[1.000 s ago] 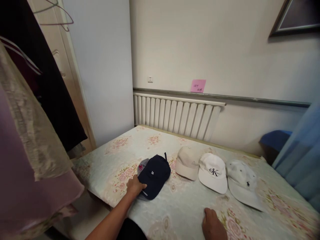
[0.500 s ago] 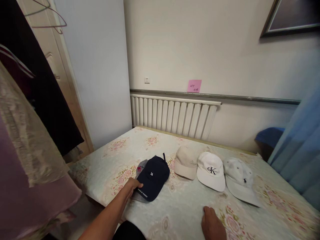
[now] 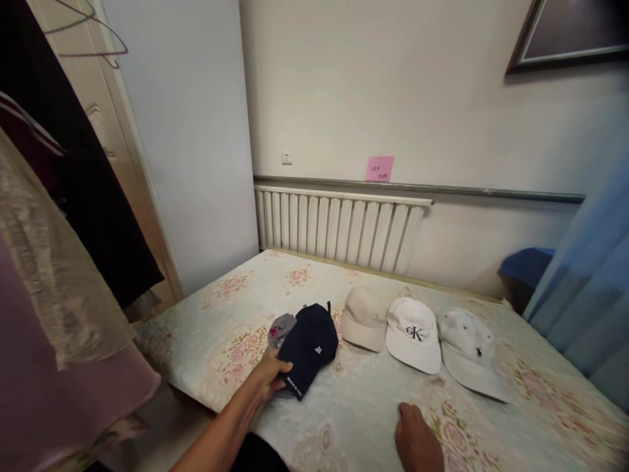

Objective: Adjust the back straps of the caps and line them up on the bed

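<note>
A row of caps lies on a floral bedspread (image 3: 373, 419). My left hand (image 3: 268, 378) grips the brim of a navy cap (image 3: 309, 347), which sits tilted on top of a grey cap (image 3: 280, 328) with a pink emblem. To the right lie a beige cap (image 3: 363, 318), a white cap (image 3: 413, 334) with a black logo, and a pale grey cap (image 3: 469, 351). My right hand (image 3: 417, 439) rests palm down on the bedspread near the front edge, fingers loosely curled, holding nothing.
A white radiator (image 3: 339, 226) runs along the back wall under a rail with a pink note (image 3: 379, 168). Hanging garments (image 3: 54, 282) and a wardrobe door fill the left. A blue curtain (image 3: 584, 295) hangs at right.
My left hand has closed on the navy cap's brim and turned the cap a little to the right, showing more of the grey cap beneath. My right hand stays in place.
</note>
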`<state>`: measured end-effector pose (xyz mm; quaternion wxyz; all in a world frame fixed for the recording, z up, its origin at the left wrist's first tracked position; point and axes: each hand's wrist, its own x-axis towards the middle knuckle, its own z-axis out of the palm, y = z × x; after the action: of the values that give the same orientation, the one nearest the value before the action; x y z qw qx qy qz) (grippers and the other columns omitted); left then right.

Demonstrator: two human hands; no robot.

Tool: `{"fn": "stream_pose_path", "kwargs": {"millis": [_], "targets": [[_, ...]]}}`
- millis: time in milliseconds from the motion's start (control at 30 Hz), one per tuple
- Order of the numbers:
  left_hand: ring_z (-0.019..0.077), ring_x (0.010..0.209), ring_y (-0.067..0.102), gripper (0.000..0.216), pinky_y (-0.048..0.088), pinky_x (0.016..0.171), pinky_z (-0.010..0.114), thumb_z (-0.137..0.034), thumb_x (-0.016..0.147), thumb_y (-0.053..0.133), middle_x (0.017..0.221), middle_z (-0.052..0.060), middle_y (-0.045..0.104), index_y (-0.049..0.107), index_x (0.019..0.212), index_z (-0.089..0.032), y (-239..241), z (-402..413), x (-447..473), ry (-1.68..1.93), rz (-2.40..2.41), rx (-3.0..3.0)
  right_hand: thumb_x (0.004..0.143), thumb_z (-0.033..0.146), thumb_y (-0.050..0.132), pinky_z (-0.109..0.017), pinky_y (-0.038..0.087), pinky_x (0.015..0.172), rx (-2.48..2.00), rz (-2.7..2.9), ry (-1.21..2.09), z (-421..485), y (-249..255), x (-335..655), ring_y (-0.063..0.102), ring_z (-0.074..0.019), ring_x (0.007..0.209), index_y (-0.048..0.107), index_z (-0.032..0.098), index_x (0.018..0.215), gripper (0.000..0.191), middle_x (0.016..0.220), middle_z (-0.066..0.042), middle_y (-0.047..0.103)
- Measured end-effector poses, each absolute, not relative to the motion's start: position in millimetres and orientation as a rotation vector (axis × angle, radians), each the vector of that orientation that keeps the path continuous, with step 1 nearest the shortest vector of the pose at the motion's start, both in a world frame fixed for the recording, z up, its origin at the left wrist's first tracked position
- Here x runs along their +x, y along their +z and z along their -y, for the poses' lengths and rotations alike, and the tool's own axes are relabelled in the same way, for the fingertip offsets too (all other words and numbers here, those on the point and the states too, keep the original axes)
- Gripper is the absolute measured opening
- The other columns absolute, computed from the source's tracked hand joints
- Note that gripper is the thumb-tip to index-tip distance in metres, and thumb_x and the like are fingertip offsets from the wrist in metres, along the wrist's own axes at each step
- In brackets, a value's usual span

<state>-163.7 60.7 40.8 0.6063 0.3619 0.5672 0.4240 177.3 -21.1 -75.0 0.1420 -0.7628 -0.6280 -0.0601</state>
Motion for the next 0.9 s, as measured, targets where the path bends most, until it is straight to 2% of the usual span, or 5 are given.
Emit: {"fn": "stream_pose_path", "kwargs": {"millis": [233, 433, 633, 767, 900], "targets": [[0.0128, 0.062, 0.054, 0.042, 0.043, 0.057, 0.022, -0.004, 0.055, 0.055, 0.070, -0.003, 0.059, 0.057, 0.095, -0.017, 39.0, -14.7, -123.5, 1.082, -1.233, 0.988, 0.084, 0.018, 0.032, -0.029, 0.041, 0.074, -2.050, 1.683, -0.020, 23.4, -77.8, 183.8, 0.063, -0.0201, 0.083, 0.058, 0.018, 0.096, 0.028, 0.094, -0.008, 0.065], [0.0141, 0.070, 0.050, 0.029, 0.038, 0.064, 0.023, 0.000, 0.058, 0.045, 0.073, -0.002, 0.055, 0.053, 0.081, -0.017, 23.2, 29.4, -76.9, 1.059, -1.466, 1.515, 0.073, 0.031, 0.044, -0.034, 0.046, 0.074, -1.865, 1.206, 0.450, 41.9, -68.9, 180.9, 0.063, -0.0246, 0.079, 0.064, 0.019, 0.084, 0.026, 0.082, -0.007, 0.070], [0.0163, 0.080, 0.049, 0.029, 0.037, 0.074, 0.026, 0.002, 0.059, 0.042, 0.083, 0.002, 0.054, 0.049, 0.079, -0.019, 4.0, 79.2, -42.1, 0.747, -1.537, 1.992, 0.064, 0.053, 0.063, -0.030, 0.050, 0.064, -1.520, 0.750, 0.884, 79.0, -58.3, 172.1, 0.062, -0.0188, 0.061, 0.064, 0.017, 0.086, 0.043, 0.063, 0.000, 0.067], [0.0222, 0.095, 0.048, 0.037, 0.036, 0.087, 0.033, -0.001, 0.062, 0.044, 0.101, 0.009, 0.057, 0.054, 0.094, -0.016, 7.1, 99.4, -30.3, 0.432, -1.444, 2.214, 0.064, 0.061, 0.064, -0.030, 0.052, 0.060, -1.288, 0.545, 0.997, 94.4, -56.7, 174.6, 0.063, -0.0174, 0.061, 0.061, 0.015, 0.093, 0.054, 0.070, -0.001, 0.068], [0.0267, 0.100, 0.049, 0.041, 0.037, 0.087, 0.039, -0.001, 0.064, 0.042, 0.109, 0.012, 0.057, 0.057, 0.100, -0.014, 7.6, 106.1, -19.0, 0.182, -1.419, 2.311, 0.067, 0.062, 0.062, -0.032, 0.055, 0.069, -1.278, 0.562, 1.028, 98.7, -56.6, 176.0, 0.066, -0.0187, 0.069, 0.058, 0.014, 0.104, 0.061, 0.080, -0.003, 0.069]]}}
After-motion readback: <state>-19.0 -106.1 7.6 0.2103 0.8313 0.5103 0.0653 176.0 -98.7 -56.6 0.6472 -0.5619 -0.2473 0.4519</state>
